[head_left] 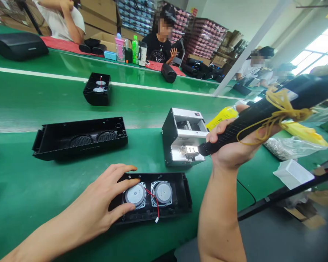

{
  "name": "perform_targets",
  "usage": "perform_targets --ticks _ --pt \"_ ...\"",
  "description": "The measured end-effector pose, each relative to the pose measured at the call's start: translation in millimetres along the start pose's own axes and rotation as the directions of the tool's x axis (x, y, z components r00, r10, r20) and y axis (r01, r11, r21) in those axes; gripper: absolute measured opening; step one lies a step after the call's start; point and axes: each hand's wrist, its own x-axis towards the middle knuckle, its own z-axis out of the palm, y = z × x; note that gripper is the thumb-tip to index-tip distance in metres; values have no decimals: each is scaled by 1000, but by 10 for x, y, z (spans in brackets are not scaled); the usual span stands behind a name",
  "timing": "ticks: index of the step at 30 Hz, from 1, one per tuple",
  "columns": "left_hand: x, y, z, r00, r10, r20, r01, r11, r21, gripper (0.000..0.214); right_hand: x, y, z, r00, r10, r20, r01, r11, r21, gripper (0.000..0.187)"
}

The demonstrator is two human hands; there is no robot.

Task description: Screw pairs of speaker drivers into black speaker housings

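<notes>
My left hand (113,194) lies with fingers spread over the left end of a black speaker housing (177,185). Its thumb and fingertips touch or hover at the edge of the left round speaker driver (136,194). A second speaker driver (163,192) sits beside it, with red and black wires (156,203) running to a small white plug. In my right hand (232,149) is a black electric screwdriver (248,120), with yellow rubber bands (282,105) tied around it. Its front end points down-left at the metal outlet of a silver-black screw feeder (169,136); whether they touch I cannot tell.
An open speaker housing (82,151) with two grilles lies left, and another with drivers (97,98) stands behind it. Right of the feeder are a yellow bottle (225,114), a bag of screws (280,147) and a white box (293,174). People sit across the bench.
</notes>
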Motion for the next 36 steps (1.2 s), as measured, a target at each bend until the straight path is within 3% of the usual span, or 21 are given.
perform_targets --ticks 9,16,36 --pt "0 -93 34 998 68 -11 -68 998 4 39 6 -89 -47 998 30 47 -30 1000 5 65" --pt "-5 -37 42 999 21 -35 -22 999 -31 36 -17 -78 -43 995 91 31 -91 996 7 65" --pt "21 -8 10 999 30 -20 -31 998 -58 37 -29 -124 -20 995 100 -3 -100 995 -10 69"
